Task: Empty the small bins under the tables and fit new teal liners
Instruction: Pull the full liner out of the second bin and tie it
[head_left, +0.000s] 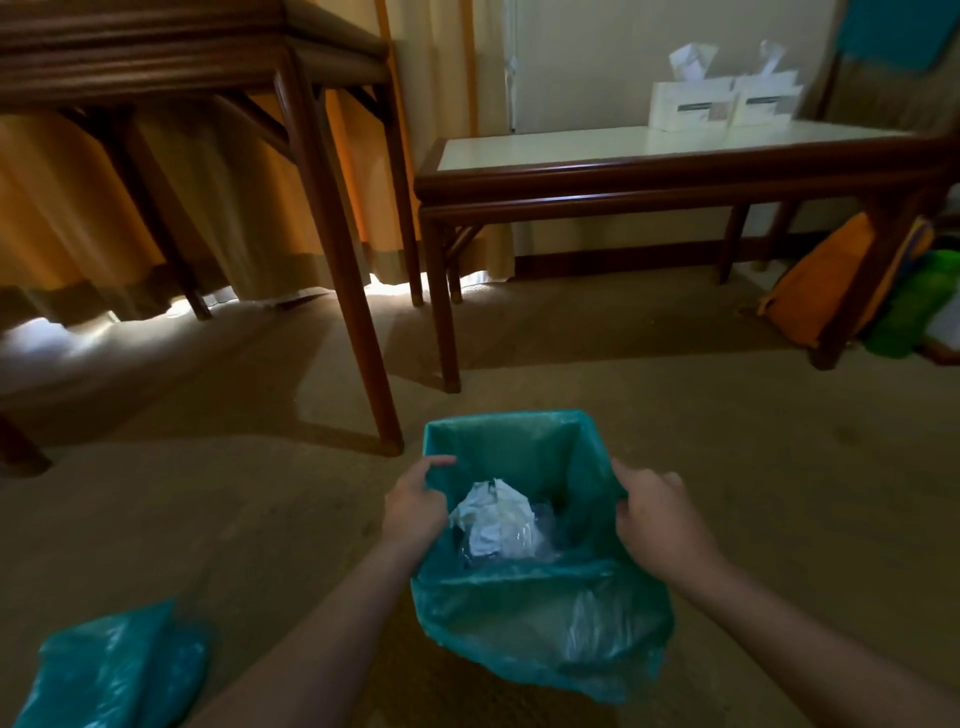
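A small square bin stands on the carpet in front of me, wrapped in a teal liner (540, 618) that folds over its rim. Crumpled white paper and clear plastic waste (496, 522) lie inside it. My left hand (415, 501) pinches the liner at the left rim. My right hand (657, 519) grips the liner at the right rim. The bin's own walls are hidden under the liner. A folded spare teal liner (111, 670) lies on the carpet at the lower left.
A tall dark wooden table (306, 171) stands at the left, before orange curtains. A low wooden table (675, 171) with two tissue boxes (722, 101) is straight ahead. Orange and green bags (852, 291) lean at its right end.
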